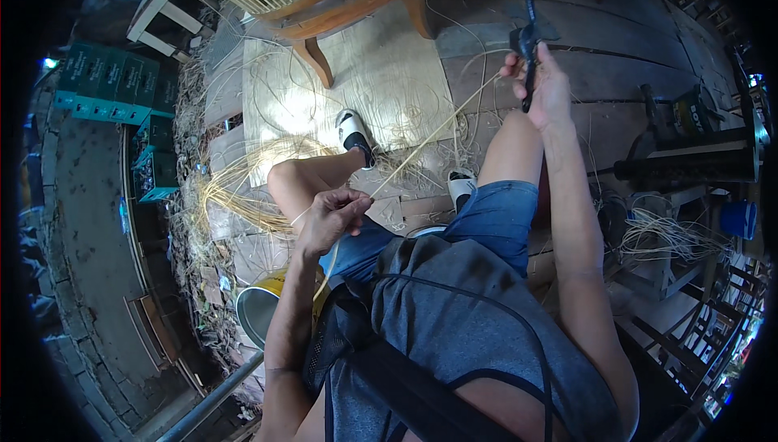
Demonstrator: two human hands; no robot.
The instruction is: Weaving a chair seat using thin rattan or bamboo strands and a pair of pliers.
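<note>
A pale rattan strand (438,128) runs taut and slanting from my left hand up to my right. My left hand (331,219) pinches it above my left thigh, and its tail hangs down past the wrist. Out beyond my right knee, my right hand (545,89) is closed around a black hand tool (528,37) with long handles, which looks like pliers or cutters. The strand's far end reaches the fingertips there; whether the tool's jaws touch it is unclear. Ahead stands a wooden chair (324,19) with rattan strips across its frame.
A coil of loose rattan (243,191) lies by my left leg, near a yellow bucket (261,306). A pale board (405,69) covers the planks under the chair. Green crates (109,77) are stacked at left; another rattan bundle (668,231) and a blue container (738,219) sit at right.
</note>
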